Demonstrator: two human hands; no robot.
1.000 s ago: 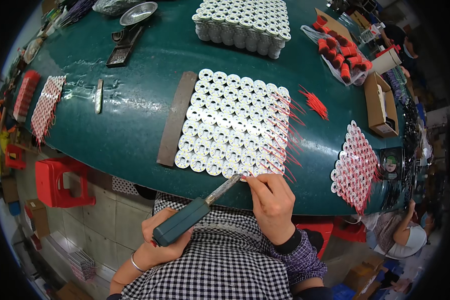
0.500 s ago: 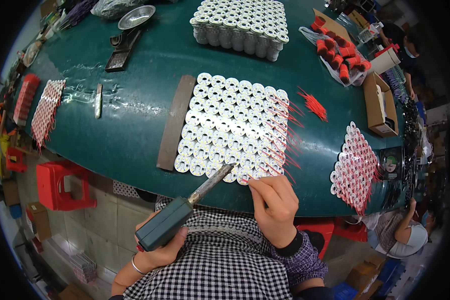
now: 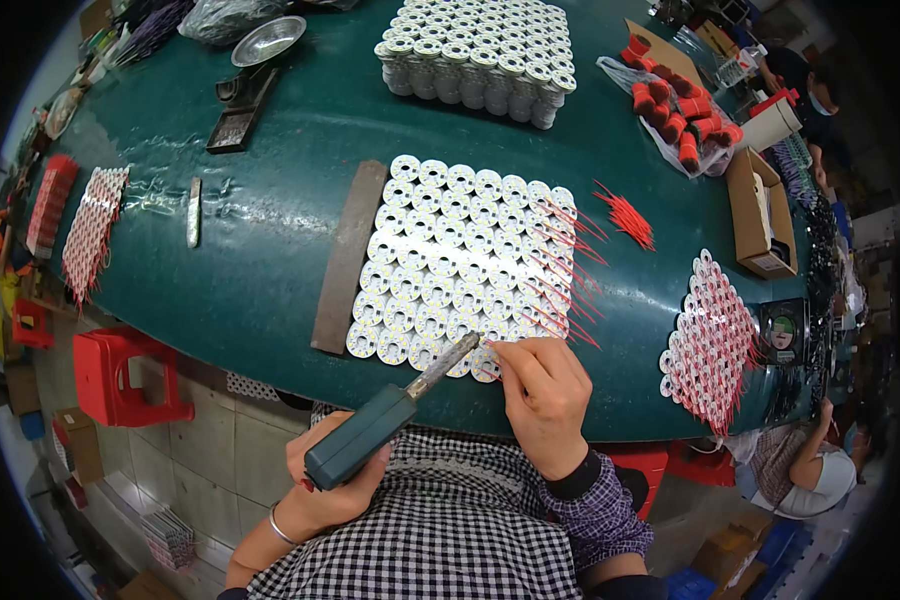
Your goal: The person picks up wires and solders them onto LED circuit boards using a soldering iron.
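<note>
Two hands at work over a square array of white LED discs (image 3: 440, 262), laid flat on the green desk (image 3: 270, 220). Left hand (image 3: 342, 498) wrapped round the handle of a soldering iron (image 3: 360, 436), tip close to a near-row disc. Right hand (image 3: 550, 397): thumb and forefinger pinched together, apparently on a red wire (image 3: 488, 343); contact too small to confirm. Step in hand, judged: soldering wire to disc. Next move calls for a steady pinch while the joint sets.
</note>
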